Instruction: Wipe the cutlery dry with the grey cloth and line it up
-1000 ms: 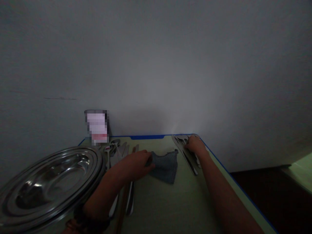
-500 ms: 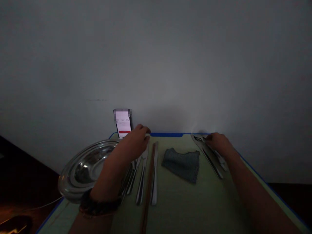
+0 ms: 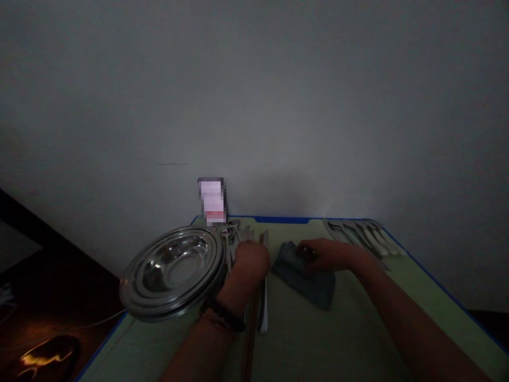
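My left hand is closed over the row of cutlery left of centre, its fingertips hidden. Spoons lie just beyond it, and a table knife and wooden chopsticks run beside and under it. My right hand rests on the grey-blue cloth, fingers bent and pinching at its upper part. Further right, several pieces of cutlery lie side by side in a slanted row at the back.
A stack of shiny metal bowls stands at the table's left. A phone with a lit screen leans on the wall behind. The pale green table has a blue edge. The room is dim.
My right hand has left the cutlery at the right and come left onto the cloth. My left hand has drawn back nearer over the cutlery. The view has turned slightly left.
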Demonstrator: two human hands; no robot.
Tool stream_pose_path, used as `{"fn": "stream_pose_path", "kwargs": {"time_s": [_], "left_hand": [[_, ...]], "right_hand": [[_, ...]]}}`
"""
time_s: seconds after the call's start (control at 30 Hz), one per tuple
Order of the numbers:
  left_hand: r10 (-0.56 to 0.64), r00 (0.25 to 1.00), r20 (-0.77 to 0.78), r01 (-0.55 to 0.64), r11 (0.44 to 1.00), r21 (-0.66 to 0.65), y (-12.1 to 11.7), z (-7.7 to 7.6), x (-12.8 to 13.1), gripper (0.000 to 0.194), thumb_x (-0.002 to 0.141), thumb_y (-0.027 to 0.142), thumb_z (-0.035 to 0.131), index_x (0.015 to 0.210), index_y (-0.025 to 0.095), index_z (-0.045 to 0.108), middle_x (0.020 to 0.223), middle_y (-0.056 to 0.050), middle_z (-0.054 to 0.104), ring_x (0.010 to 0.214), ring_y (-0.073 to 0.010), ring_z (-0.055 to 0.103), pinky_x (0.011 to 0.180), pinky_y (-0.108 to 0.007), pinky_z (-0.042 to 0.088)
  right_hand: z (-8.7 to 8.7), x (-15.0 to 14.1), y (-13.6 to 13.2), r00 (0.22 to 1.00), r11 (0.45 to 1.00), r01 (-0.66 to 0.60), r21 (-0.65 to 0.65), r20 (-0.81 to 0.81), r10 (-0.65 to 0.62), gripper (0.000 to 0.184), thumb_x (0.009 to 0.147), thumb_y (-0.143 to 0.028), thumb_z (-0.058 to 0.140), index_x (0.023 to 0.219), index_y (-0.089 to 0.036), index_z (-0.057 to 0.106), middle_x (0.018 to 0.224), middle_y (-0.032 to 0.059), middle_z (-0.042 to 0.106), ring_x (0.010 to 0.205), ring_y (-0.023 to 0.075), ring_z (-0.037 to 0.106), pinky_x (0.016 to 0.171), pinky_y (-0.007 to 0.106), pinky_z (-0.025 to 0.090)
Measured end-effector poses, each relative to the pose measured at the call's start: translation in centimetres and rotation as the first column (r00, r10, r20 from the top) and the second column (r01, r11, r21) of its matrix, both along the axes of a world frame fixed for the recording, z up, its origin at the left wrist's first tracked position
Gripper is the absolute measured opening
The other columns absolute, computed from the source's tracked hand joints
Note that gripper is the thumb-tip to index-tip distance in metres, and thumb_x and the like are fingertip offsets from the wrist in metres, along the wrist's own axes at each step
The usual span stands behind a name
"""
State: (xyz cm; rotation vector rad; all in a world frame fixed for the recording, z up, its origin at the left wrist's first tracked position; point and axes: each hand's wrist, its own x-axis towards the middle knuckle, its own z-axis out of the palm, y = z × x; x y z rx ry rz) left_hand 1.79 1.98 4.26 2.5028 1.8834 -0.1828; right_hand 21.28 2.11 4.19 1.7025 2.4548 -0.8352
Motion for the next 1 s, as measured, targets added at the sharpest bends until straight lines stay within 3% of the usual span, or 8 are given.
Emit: {"fn": "stream_pose_path", "kwargs": {"time_s": [0.1,0.17,0.23,0.37,0.47,0.7,1.0], "left_hand": [[0.083,0.997,-0.008,-0.082,0.992,0.092,0.0,-0.1,0.5,0.034,0.087,0.02,0.045,0.119,0.012,0.052,0.123,-0.022,0.051,0.106,-0.0338,0.052,0.082,-0.045,0.044],[0.159,0.987,-0.012,-0.155,0.975,0.159,0.4,-0.1,0.4,0.041,0.089,0.03,0.039,0.122,0.008,0.05,0.135,-0.026,0.036,0.115,-0.0403,0.043,0.087,-0.053,0.037],[0.227,0.974,-0.01,-0.221,0.957,0.189,1.0,-0.3,0.2,0.05,0.09,0.039,0.032,0.121,0.004,0.05,0.135,-0.03,0.033,0.117,-0.0448,0.038,0.087,-0.058,0.034],[0.222,0.975,-0.01,-0.218,0.964,0.15,1.6,-0.8,-0.1,0.039,0.088,0.031,0.039,0.109,0.004,0.058,0.114,-0.028,0.055,0.098,-0.0362,0.057,0.076,-0.047,0.044],[0.15,0.989,-0.016,-0.145,0.977,0.155,1.4,-0.8,-0.3,0.026,0.085,0.018,0.043,0.096,0.008,0.065,0.097,-0.019,0.066,0.097,-0.0294,0.058,0.078,-0.039,0.043],[0.127,0.992,0.003,-0.125,0.968,0.217,1.5,-0.8,-0.3,0.031,0.088,0.016,0.036,0.107,0.007,0.059,0.105,-0.02,0.061,0.104,-0.0306,0.053,0.082,-0.039,0.042],[0.219,0.974,0.062,-0.226,0.964,0.138,2.3,-1.3,-0.6,0.028,0.09,0.011,0.034,0.11,0.004,0.052,0.102,-0.02,0.061,0.091,-0.0254,0.061,0.072,-0.033,0.049]], "right_hand": [[-0.7,0.0,0.4,1.0,1.0,-0.005,-0.01,0.014,0.005,0.054,0.062,-0.034,0.064,0.111,-0.017,0.053,0.097,0.0097,0.064,0.084,0.0235,0.06,0.067,0.03,0.044],[-0.7,0.0,0.4,1.0,1.0,-0.002,-0.015,0.021,0.002,0.054,0.061,-0.035,0.065,0.111,-0.018,0.053,0.097,0.0095,0.064,0.085,0.024,0.059,0.067,0.031,0.043],[-0.7,0.0,0.4,1.0,1.0,0.002,-0.015,0.023,-0.002,0.055,0.06,-0.036,0.065,0.111,-0.02,0.052,0.099,0.0085,0.063,0.087,0.0241,0.059,0.068,0.031,0.042],[-0.5,-0.1,0.2,1.0,1.0,0.009,-0.003,0.029,-0.009,0.055,0.062,-0.038,0.064,0.112,-0.022,0.05,0.101,0.0074,0.062,0.088,0.0237,0.058,0.067,0.03,0.041],[-0.4,-0.2,0.2,0.999,1.0,0.005,0.0,0.04,-0.005,0.053,0.061,-0.037,0.064,0.11,-0.02,0.051,0.1,0.0084,0.062,0.086,0.0241,0.058,0.066,0.03,0.041],[-0.6,-0.3,0.4,0.999,1.0,0.001,0.02,0.053,-0.002,0.051,0.063,-0.034,0.062,0.111,-0.02,0.05,0.101,0.0085,0.062,0.086,0.0231,0.058,0.066,0.029,0.041],[-0.2,-0.6,-0.1,0.996,0.999,-0.01,0.048,0.083,0.006,0.047,0.067,-0.029,0.057,0.112,-0.019,0.049,0.104,0.0106,0.061,0.088,0.0239,0.058,0.067,0.031,0.041]]}}
